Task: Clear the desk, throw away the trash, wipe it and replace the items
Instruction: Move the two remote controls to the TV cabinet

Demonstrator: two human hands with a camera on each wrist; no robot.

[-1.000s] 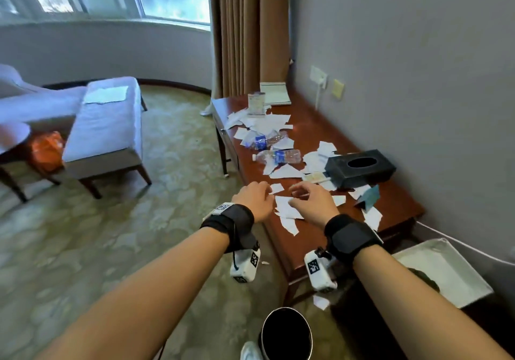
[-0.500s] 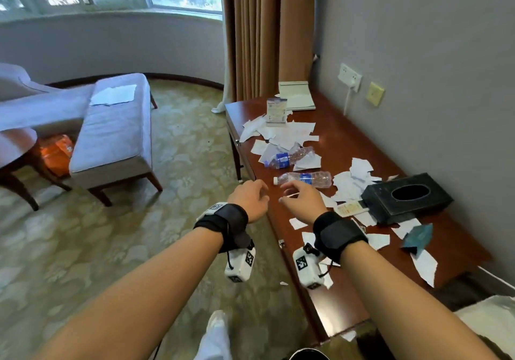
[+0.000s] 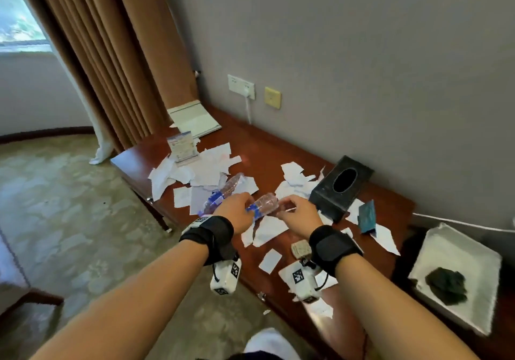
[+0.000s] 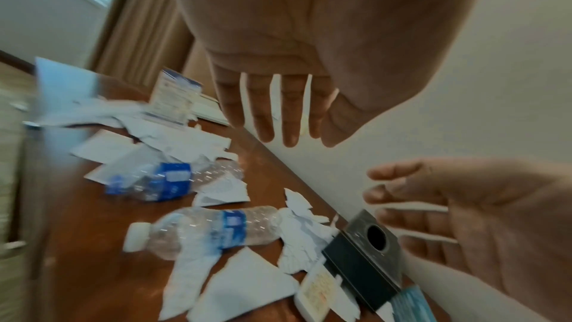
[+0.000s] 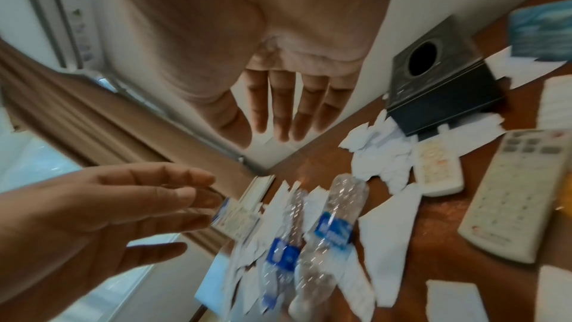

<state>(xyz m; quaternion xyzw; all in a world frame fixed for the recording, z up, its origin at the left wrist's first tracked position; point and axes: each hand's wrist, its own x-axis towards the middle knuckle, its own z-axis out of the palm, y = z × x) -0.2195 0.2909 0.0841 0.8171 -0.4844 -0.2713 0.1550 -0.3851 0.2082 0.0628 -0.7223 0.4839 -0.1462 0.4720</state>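
Note:
Torn white paper scraps point(image 3: 211, 170) litter the brown wooden desk point(image 3: 267, 147). Two clear plastic bottles with blue labels lie among them: a near bottle point(image 3: 266, 206) point(image 4: 210, 232) point(image 5: 336, 224) and a crushed far bottle point(image 3: 225, 191) point(image 4: 161, 180) point(image 5: 283, 251). My left hand point(image 3: 239, 210) point(image 4: 275, 116) hovers just above the near bottle, fingers straight and spread, holding nothing. My right hand point(image 3: 292, 211) point(image 5: 288, 116) hovers beside it on the right, also open and empty. Both bottles rest on the desk.
A black tissue box point(image 3: 340, 186) stands against the wall, with a blue card point(image 3: 366, 216) near it. Two white remotes point(image 5: 520, 195) point(image 5: 436, 168) lie on the desk. A notepad point(image 3: 195, 118) and a stand-up card point(image 3: 182, 147) sit at the far end. A white tray point(image 3: 457, 253) holding a dark cloth point(image 3: 446, 280) is at right.
I have stepped along the desk and the view has swung right. Both hands have moved forward from the front scraps to above the near bottle, fingers opening out.

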